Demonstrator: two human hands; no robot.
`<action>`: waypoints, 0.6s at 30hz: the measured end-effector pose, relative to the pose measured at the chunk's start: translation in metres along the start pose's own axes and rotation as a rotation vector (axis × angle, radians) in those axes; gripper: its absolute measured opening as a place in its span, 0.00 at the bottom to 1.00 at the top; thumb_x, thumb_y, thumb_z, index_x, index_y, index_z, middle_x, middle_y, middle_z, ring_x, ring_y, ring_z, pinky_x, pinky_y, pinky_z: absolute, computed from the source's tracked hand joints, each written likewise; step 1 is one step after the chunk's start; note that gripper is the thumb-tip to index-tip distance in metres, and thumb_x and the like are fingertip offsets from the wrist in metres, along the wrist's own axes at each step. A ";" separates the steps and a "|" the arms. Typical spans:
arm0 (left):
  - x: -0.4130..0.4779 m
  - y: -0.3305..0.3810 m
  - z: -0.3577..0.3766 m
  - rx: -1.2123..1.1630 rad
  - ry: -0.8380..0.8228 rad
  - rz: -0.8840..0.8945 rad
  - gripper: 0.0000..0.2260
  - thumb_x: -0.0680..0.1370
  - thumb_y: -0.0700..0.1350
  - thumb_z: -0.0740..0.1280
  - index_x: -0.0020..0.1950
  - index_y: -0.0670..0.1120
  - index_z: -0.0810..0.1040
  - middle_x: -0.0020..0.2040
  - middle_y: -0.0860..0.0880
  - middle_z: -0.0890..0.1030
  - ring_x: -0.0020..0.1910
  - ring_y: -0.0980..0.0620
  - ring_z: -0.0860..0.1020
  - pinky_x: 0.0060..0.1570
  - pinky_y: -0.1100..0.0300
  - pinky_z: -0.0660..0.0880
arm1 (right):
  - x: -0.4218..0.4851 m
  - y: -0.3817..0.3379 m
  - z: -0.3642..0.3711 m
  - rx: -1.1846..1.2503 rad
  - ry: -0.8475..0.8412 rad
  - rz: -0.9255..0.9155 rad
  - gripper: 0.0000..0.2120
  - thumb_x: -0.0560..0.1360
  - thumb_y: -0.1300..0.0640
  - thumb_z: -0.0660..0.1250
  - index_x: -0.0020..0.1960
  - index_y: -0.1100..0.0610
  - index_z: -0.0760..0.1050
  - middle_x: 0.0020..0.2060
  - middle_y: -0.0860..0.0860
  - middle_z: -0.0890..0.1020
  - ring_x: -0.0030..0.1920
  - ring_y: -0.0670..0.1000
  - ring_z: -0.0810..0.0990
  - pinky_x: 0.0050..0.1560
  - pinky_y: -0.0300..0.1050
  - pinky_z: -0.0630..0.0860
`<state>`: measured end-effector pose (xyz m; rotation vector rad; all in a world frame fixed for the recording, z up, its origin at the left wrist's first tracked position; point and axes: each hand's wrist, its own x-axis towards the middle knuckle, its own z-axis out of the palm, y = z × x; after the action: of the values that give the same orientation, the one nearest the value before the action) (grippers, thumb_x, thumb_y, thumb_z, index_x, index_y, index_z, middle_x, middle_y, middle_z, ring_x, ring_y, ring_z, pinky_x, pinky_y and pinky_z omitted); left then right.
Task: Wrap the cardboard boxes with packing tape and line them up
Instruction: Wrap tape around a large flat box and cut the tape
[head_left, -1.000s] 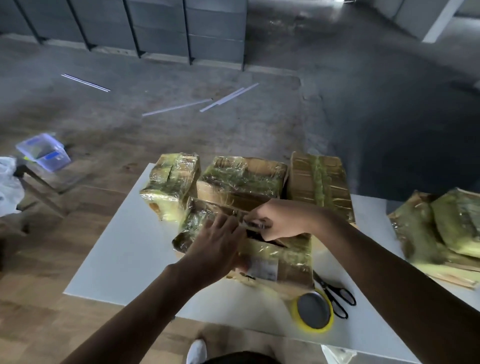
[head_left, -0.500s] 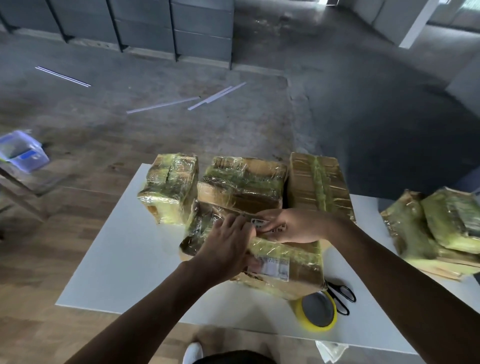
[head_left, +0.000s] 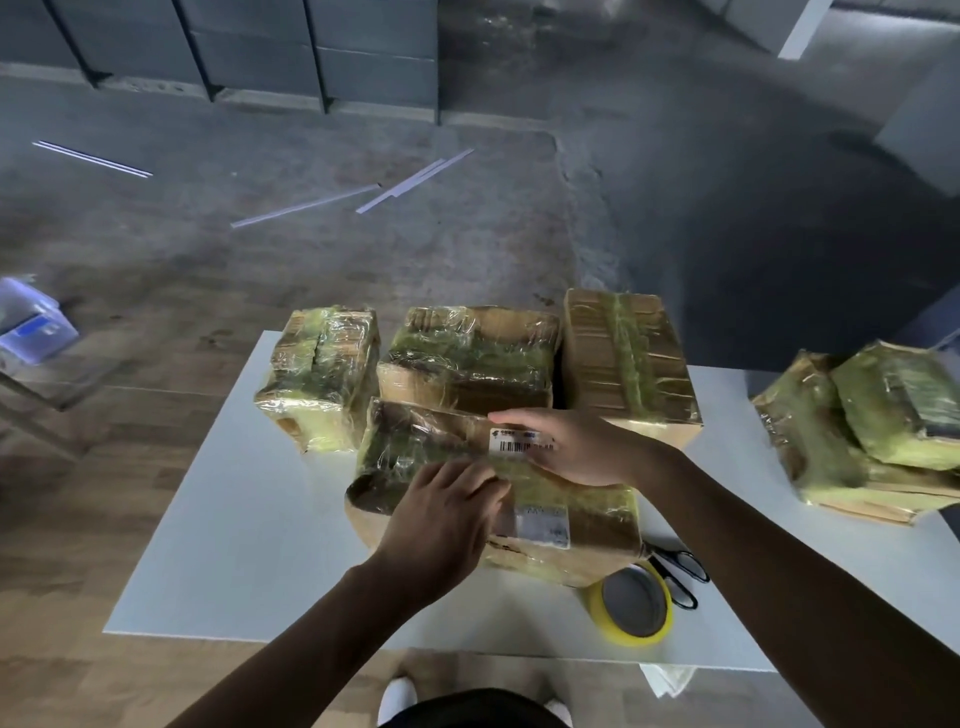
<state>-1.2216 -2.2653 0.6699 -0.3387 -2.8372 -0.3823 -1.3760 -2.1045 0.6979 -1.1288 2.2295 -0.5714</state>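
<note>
A tape-wrapped cardboard box (head_left: 415, 457) with two white labels lies at the front middle of the white table (head_left: 234, 545). My left hand (head_left: 447, 514) rests flat on its top, fingers extended. My right hand (head_left: 576, 447) lies open on the box's far right part, fingers pointing left beside a barcode label. Behind it stand three wrapped boxes in a row: left box (head_left: 322, 374), middle box (head_left: 472, 358), right box (head_left: 628, 358). A yellow tape roll (head_left: 631, 603) lies at the box's near right corner.
Black scissors (head_left: 680, 574) lie right of the tape roll. A pile of wrapped boxes (head_left: 872, 431) sits at the table's right end. A clear plastic bin (head_left: 31, 322) stands on a stand at the left. White strips lie on the grey floor beyond.
My right hand has opened from a pinch on the tape and now lies flat on the box. My left hand slid slightly toward me on the top. The box shifted a little.
</note>
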 end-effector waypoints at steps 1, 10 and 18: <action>0.000 0.000 0.000 0.002 -0.002 -0.007 0.12 0.76 0.45 0.64 0.57 0.47 0.81 0.52 0.51 0.81 0.52 0.51 0.79 0.49 0.56 0.75 | 0.000 0.000 0.001 -0.010 0.023 -0.016 0.25 0.81 0.59 0.60 0.74 0.41 0.62 0.72 0.40 0.67 0.43 0.20 0.69 0.42 0.20 0.65; 0.020 0.028 0.003 -0.034 0.121 0.082 0.13 0.63 0.40 0.75 0.47 0.45 0.83 0.47 0.47 0.81 0.47 0.46 0.80 0.44 0.53 0.76 | -0.006 0.009 0.021 -0.115 0.480 0.059 0.14 0.80 0.58 0.61 0.63 0.58 0.77 0.56 0.54 0.81 0.56 0.51 0.78 0.53 0.43 0.72; 0.028 0.098 0.016 -0.203 0.200 0.308 0.05 0.70 0.37 0.66 0.41 0.42 0.81 0.40 0.45 0.79 0.38 0.45 0.75 0.36 0.57 0.72 | -0.058 0.044 0.036 0.013 0.788 0.207 0.11 0.80 0.57 0.60 0.58 0.56 0.79 0.52 0.51 0.82 0.53 0.47 0.78 0.52 0.34 0.68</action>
<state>-1.2264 -2.1632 0.6848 -0.7235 -2.5035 -0.6017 -1.3503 -2.0362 0.6621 -0.7061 2.9398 -1.0747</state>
